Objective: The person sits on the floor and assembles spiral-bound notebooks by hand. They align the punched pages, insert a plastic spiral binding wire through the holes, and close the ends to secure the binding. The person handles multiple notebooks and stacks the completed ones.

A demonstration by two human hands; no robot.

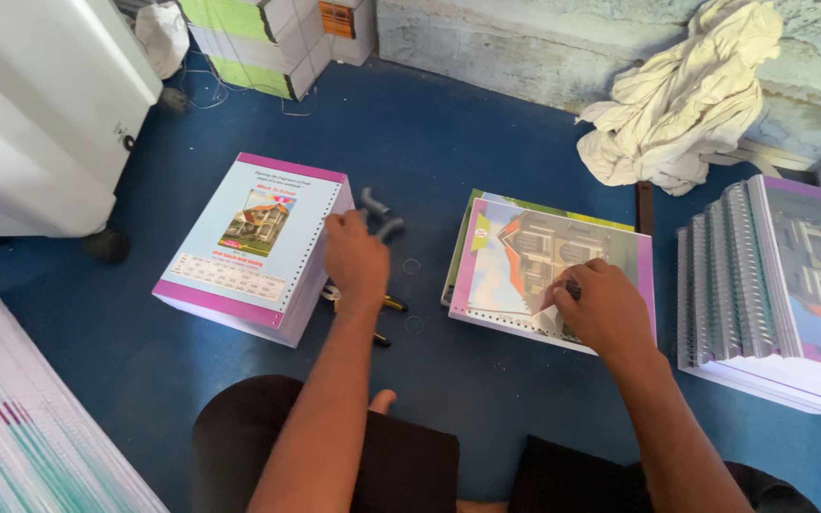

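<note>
While seated on blue floor, left hand (pixel 355 258) fingers curled above pliers (pixel 387 304), right hand (pixel 605 309) fingers pinching cover sheet (pixel 534 261).

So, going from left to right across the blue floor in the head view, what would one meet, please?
Fanned sheets → punched stack → left hand → cover pile under the right hand → spiral-bound books.

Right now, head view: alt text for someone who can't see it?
A person seated on a blue floor rests the right hand on a short stack of punched printed sheets, while the left hand reaches toward pliers beside a taller punched stack. Spiral-bound books are piled at right.
</note>
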